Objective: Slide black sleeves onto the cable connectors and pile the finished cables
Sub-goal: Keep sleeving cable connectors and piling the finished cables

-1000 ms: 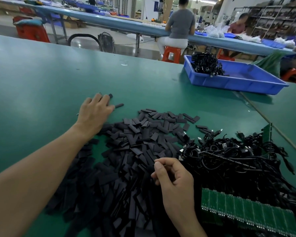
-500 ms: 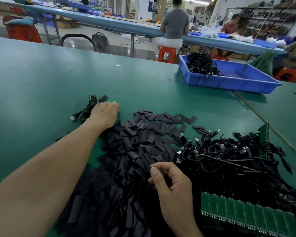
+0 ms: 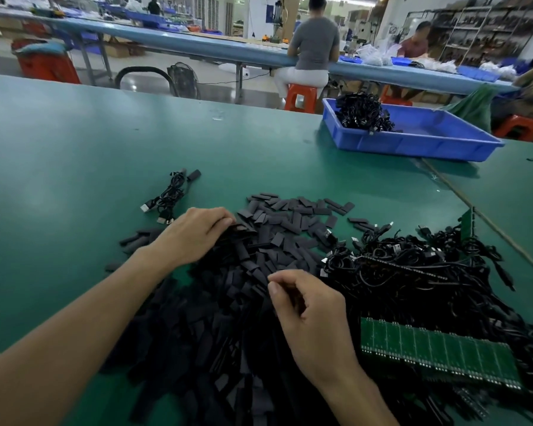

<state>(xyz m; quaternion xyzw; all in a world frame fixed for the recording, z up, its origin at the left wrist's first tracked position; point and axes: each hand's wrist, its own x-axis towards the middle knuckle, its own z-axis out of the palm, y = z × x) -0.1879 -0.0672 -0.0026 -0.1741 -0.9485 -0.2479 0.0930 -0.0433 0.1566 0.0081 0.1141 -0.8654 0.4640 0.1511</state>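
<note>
A wide heap of flat black sleeves point(image 3: 277, 238) covers the green table point(image 3: 74, 155) in front of me. To its right lies a tangle of black cables point(image 3: 413, 272) with silver connectors. A small bundle of finished cables point(image 3: 166, 195) lies apart at the left. My left hand point(image 3: 197, 232) rests on the heap's left edge, fingers bent down onto the sleeves, thumb hidden. My right hand point(image 3: 308, 309) hovers over the near part of the heap, fingers curled, thumb against forefinger, pinching what looks like a thin black cable.
A blue tray point(image 3: 419, 146) holding more black cables point(image 3: 363, 115) stands at the back right. Green circuit board strips point(image 3: 437, 355) lie on the cables near my right wrist, and another stands at the right point(image 3: 467, 222). People sit at a far bench.
My left hand let go of a cable bundle at the far left and drew back to the sleeve heap. My right hand has kept its curled pose.
</note>
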